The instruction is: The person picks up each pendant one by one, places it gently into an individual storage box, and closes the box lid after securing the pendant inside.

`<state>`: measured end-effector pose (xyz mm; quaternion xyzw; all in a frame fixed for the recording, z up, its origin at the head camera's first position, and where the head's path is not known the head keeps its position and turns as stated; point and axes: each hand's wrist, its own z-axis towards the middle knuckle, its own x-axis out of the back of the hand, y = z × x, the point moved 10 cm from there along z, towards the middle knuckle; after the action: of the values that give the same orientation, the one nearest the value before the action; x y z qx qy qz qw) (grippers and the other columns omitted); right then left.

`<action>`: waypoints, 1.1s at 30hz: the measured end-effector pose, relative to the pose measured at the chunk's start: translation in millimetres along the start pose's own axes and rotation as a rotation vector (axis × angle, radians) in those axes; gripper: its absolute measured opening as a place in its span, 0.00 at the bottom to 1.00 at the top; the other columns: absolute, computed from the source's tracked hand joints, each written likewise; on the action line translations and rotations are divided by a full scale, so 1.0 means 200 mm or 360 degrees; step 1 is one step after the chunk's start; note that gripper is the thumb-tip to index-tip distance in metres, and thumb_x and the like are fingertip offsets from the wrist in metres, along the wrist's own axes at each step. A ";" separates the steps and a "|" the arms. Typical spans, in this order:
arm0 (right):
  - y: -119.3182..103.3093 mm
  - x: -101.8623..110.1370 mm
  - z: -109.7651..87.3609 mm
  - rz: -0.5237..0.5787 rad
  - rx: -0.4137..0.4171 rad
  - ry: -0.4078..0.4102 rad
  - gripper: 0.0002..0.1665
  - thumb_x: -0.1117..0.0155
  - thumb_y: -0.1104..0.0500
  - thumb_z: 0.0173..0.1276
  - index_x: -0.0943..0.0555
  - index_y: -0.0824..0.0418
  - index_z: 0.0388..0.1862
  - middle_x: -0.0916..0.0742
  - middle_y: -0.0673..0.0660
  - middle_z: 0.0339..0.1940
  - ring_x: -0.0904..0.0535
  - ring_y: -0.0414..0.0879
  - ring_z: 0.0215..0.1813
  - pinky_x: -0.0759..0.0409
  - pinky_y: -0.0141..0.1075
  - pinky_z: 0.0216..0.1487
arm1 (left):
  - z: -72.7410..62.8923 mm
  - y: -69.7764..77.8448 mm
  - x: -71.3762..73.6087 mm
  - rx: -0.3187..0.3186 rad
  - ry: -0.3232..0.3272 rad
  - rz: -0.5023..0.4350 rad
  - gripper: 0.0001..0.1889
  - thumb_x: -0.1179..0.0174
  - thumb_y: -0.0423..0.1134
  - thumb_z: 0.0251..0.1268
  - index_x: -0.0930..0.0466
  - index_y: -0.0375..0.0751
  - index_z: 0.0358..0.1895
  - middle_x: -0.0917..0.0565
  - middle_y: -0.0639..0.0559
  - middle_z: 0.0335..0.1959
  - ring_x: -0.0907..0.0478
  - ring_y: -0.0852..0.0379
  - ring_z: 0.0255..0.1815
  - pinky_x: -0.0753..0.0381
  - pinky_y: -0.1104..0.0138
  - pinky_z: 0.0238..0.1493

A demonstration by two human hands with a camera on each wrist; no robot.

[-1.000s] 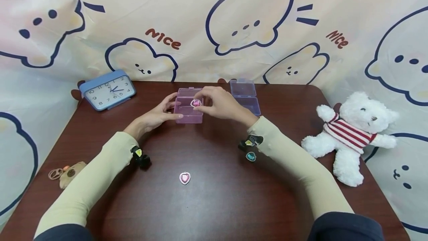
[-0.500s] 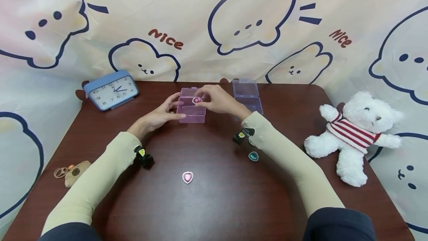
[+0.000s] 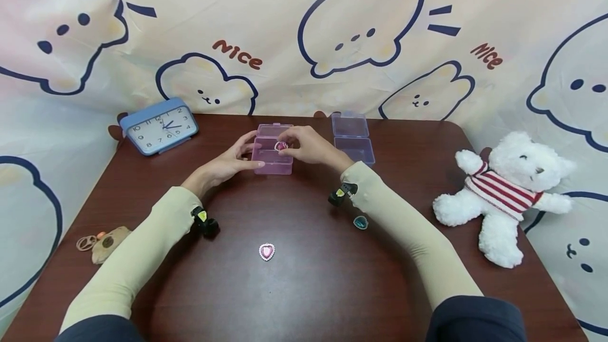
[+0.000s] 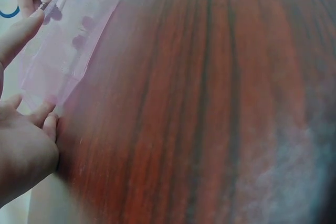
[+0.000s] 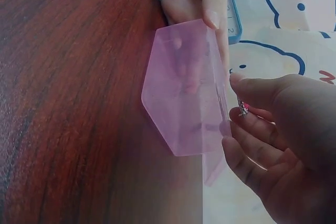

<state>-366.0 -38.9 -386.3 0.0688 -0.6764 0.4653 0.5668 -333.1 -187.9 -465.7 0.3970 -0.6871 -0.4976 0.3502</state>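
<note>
A pink see-through plastic box (image 3: 273, 163) stands with its lid raised at the back of the table. My left hand (image 3: 223, 165) holds its left side, thumb at the front corner and fingers further back. Over the box, my right hand (image 3: 311, 145) pinches a deep-pink gem with a sparkly rim (image 3: 281, 146) between thumb and fingers. In the right wrist view that gem (image 5: 243, 109) is mostly hidden by the fingers, next to the box's rim. A pale pink heart gem (image 3: 267, 252) with a beaded border lies nearer me. A teal gem (image 3: 360, 222) lies by my right sleeve.
A purple see-through box (image 3: 354, 150) with its lid up stands right of the pink one. A blue clock (image 3: 161, 126) is at the back left, a white teddy bear (image 3: 503, 194) at the right. A small tan plush keychain (image 3: 110, 246) lies by my left forearm.
My right hand, still pinching the deep-pink gem, rises slightly and then dips back toward the box. The left hand stays on the box. The whole head view shifts a little.
</note>
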 end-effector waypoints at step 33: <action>0.00 -0.16 0.08 -0.0049 0.0053 -0.0088 0.21 0.28 0.50 0.70 0.14 0.56 0.58 0.11 0.54 0.55 0.18 0.44 0.50 0.19 0.37 0.60 | 0.00 0.00 0.01 -0.0028 0.0057 -0.0045 0.47 0.38 0.36 0.73 0.59 0.64 0.84 0.43 0.44 0.83 0.43 0.41 0.79 0.47 0.42 0.80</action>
<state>-366.0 -63.9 -411.6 0.1014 -0.6829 0.4656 0.5537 -333.4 -189.2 -465.3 0.4124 -0.6706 -0.5015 0.3589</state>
